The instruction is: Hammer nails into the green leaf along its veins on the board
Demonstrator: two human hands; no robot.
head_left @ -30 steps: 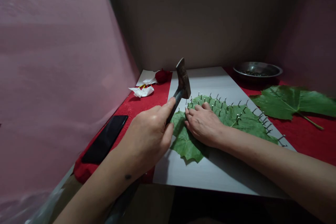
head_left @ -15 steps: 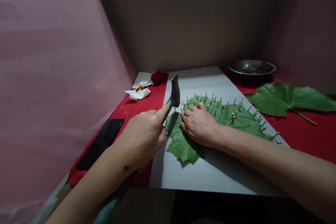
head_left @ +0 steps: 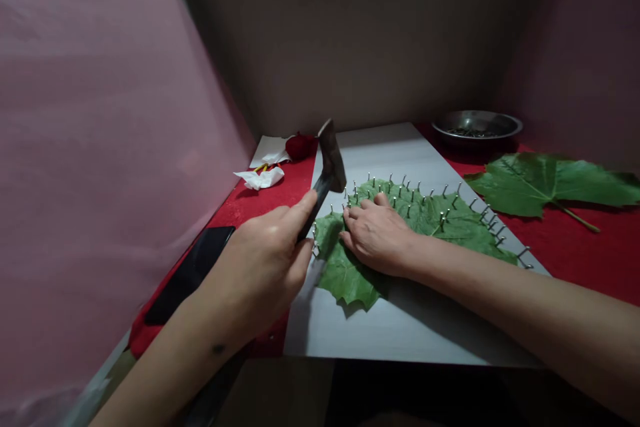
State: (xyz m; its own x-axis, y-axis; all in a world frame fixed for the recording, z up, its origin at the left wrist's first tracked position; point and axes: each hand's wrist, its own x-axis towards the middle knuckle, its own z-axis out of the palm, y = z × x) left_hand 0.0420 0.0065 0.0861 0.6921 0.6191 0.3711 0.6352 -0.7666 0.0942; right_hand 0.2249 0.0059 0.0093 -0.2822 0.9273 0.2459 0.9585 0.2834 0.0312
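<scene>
My left hand (head_left: 263, 257) is closed round the handle of a hammer (head_left: 331, 159), its metal head raised above the left part of a green lobed leaf (head_left: 345, 273). That leaf lies on a white board (head_left: 330, 333). Several nails (head_left: 454, 200) stand upright or tilted along its outline and within it. My right hand (head_left: 377, 235) rests palm down on the leaf, its bent fingers spread, with the tips close to some nails. What lies under the palm is hidden.
A metal bowl (head_left: 477, 125) of small dark pieces stands at the back right. Another large leaf (head_left: 540, 183) lies on the red cloth (head_left: 590, 253). At left are a black phone (head_left: 187, 277), crumpled white tissue (head_left: 260, 178) and a dark red object (head_left: 300, 145).
My left hand has drawn the hammer slightly up and back toward me, and its head has tilted. My right hand stays in place on the leaf.
</scene>
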